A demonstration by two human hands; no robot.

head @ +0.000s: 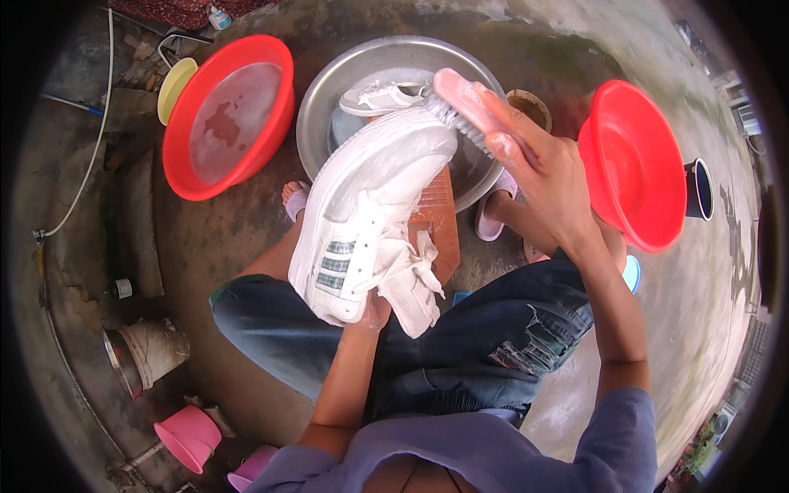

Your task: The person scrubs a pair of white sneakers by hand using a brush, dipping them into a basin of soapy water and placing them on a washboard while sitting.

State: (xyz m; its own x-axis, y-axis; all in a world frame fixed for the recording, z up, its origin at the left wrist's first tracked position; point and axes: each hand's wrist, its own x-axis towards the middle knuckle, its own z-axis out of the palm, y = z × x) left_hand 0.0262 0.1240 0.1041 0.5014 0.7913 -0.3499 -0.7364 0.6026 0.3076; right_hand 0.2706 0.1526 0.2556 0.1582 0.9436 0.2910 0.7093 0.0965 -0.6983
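Note:
A white sneaker with dark green side stripes is held up on my left hand, which is mostly hidden inside and behind the shoe. Its toe points away from me and carries some suds. My right hand grips a pink scrub brush, whose pale bristles meet the toe end of the sole edge. Behind them, a second white shoe rests in a large metal basin. An orange-brown plastic washboard leans from the basin towards my knees.
A red basin of sudsy water stands left, another red basin right. Beyond my right hand is a small round bucket. A pink bucket, a stained bucket and a hose lie along the left.

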